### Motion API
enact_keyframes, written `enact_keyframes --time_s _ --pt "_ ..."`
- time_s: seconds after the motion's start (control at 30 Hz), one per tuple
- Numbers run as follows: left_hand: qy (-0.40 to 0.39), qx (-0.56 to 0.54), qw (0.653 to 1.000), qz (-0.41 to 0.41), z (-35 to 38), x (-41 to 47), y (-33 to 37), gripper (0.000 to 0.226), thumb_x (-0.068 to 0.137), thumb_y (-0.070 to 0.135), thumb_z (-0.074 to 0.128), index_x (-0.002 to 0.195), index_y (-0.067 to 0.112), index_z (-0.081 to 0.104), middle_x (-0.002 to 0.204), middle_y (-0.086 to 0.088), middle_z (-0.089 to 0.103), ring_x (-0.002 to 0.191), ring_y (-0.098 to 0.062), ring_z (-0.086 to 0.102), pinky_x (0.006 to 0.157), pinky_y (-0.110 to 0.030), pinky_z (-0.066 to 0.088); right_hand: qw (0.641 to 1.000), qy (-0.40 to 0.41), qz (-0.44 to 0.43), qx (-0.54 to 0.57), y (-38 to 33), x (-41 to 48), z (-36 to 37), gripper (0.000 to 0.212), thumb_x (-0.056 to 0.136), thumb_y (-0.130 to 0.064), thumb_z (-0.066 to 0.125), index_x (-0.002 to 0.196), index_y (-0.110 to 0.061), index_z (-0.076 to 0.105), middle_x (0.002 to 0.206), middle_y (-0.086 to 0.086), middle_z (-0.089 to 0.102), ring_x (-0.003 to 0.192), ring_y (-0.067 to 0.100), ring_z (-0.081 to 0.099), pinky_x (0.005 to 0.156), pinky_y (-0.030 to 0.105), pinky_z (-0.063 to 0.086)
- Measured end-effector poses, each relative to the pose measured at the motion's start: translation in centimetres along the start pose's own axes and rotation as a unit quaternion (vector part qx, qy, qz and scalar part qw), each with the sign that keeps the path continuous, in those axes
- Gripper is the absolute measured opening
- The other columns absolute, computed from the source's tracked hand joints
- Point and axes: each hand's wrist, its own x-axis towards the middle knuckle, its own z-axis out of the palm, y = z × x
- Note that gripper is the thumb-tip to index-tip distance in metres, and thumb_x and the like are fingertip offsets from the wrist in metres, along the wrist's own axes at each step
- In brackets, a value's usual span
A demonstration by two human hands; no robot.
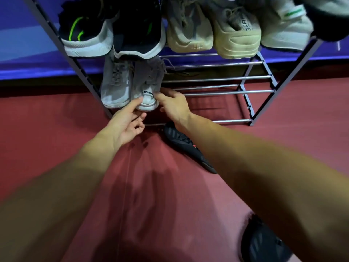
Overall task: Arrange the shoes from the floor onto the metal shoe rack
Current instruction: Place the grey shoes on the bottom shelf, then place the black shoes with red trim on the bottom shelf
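1. Both hands at heel of a grey sneaker (146, 87) on lower tier of metal shoe rack (217, 91), beside its pair (116, 87).
2. Left hand (126, 123) loosely open, thumb touching the heel.
3. Right hand (172, 104) pinches heel's right side.
4. Black shoe (188, 146) lies on red floor (56, 138), under right forearm.
5. Upper tier full of shoes.

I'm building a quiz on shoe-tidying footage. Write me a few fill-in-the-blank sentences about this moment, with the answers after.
1. Both hands, left hand and right hand, touch the heel of a ____ sneaker on the lower shelf.
2. A ____ shoe lies on the red floor beneath the right forearm.
3. The black sneakers on the upper shelf have ____ stripes.

Answers: grey; black; green
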Motion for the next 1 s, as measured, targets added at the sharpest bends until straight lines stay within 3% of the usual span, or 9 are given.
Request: enact_keyframes --time_s 0.13,0.3,0.37,0.43,0.5,0.6,0.8,0.93,1.0 --pt "-0.002 -0.027 1.000 -0.014 0.4 0.1 -0.6 0.036 0.084 0.042 0.075 0.116 0.026 0.069 0.097 0.006 0.066 0.078 -0.007 0.057 0.060 -0.020 0.039 1.000 -0.023 0.010 0.002 -0.7 -0.9 -0.5 0.065 0.073 -0.051 0.074 0.133 -0.028 0.063 0.104 -0.006 0.074 0.082 0.013 0.067 0.077 0.030 0.053" --pt "0.002 -0.029 1.000 -0.008 0.9 0.5 -0.1 0.046 0.082 0.045 0.075 0.124 0.026 0.068 0.104 0.005 0.065 0.078 -0.007 0.057 0.060 -0.020 0.037 1.000 -0.007 -0.016 0.009 -0.6 0.2 -0.1 0.073 0.062 -0.060 0.071 0.129 -0.031 0.066 0.114 -0.008 0.074 0.107 0.015 0.069 0.097 0.041 0.055" --pt "0.011 -0.021 1.000 -0.009 1.2 0.7 0.2 0.049 0.082 0.045 0.075 0.126 0.025 0.067 0.107 0.004 0.064 0.078 -0.007 0.058 0.058 -0.021 0.037 1.000 -0.004 -0.005 0.013 -1.0 0.2 0.1 0.067 0.070 -0.057 0.070 0.131 -0.031 0.064 0.110 -0.009 0.073 0.097 0.013 0.068 0.082 0.032 0.055" --pt "0.021 -0.004 1.000 -0.012 1.3 0.8 0.3 0.051 0.081 0.045 0.075 0.127 0.024 0.067 0.108 0.004 0.065 0.078 -0.008 0.057 0.055 -0.022 0.036 0.999 -0.009 0.019 0.028 -1.4 0.1 0.2 0.054 0.084 -0.043 0.069 0.135 -0.030 0.061 0.094 -0.005 0.067 0.072 0.009 0.060 0.058 0.021 0.043" --pt "0.027 0.001 1.000 -0.012 1.4 0.9 0.4 0.053 0.080 0.045 0.076 0.127 0.023 0.067 0.107 0.004 0.065 0.074 -0.008 0.056 0.052 -0.021 0.035 0.999 -0.013 0.038 0.031 -1.6 0.1 0.1 0.047 0.091 -0.036 0.067 0.137 -0.028 0.060 0.082 -0.004 0.064 0.057 0.007 0.054 0.045 0.017 0.035" --pt "0.033 0.018 0.999 -0.007 1.4 1.0 0.3 0.054 0.078 0.048 0.076 0.125 0.023 0.068 0.108 0.003 0.065 0.072 -0.008 0.058 0.049 -0.021 0.034 0.999 -0.030 0.034 0.019 -1.9 -0.4 -0.9 0.040 0.095 -0.032 0.064 0.134 -0.024 0.062 0.088 -0.002 0.068 0.059 0.011 0.056 0.037 0.013 0.035" --pt "0.042 0.089 0.995 -0.006 1.3 -0.3 -1.1 0.060 0.080 0.066 0.066 0.118 0.020 0.067 0.108 0.000 0.072 0.077 -0.011 0.062 0.056 -0.023 0.036 0.998 -0.026 0.045 -0.020 -1.5 -1.7 -4.4 0.009 0.094 -0.011 0.060 0.098 -0.015 0.067 0.072 0.001 0.062 0.058 0.012 0.054 0.039 0.013 0.037" --pt "0.053 0.143 0.988 0.001 1.4 -1.1 -2.5 0.056 0.082 0.065 0.066 0.108 0.015 0.071 0.108 -0.003 0.072 0.078 -0.012 0.061 0.055 -0.022 0.037 0.992 -0.026 0.049 -0.112 0.9 -2.5 -7.7 0.014 0.088 -0.008 0.063 0.078 -0.017 0.066 0.074 0.003 0.065 0.066 0.016 0.061 0.063 0.026 0.054" --pt "0.045 0.178 0.983 -0.005 1.8 -1.4 -3.5 0.055 0.081 0.063 0.068 0.108 0.015 0.071 0.108 -0.003 0.073 0.081 -0.013 0.063 0.053 -0.021 0.038 0.980 -0.021 0.057 -0.188 2.4 -3.0 -9.4 0.014 0.084 -0.013 0.065 0.073 -0.021 0.068 0.076 0.002 0.068 0.072 0.018 0.064 0.072 0.032 0.055"
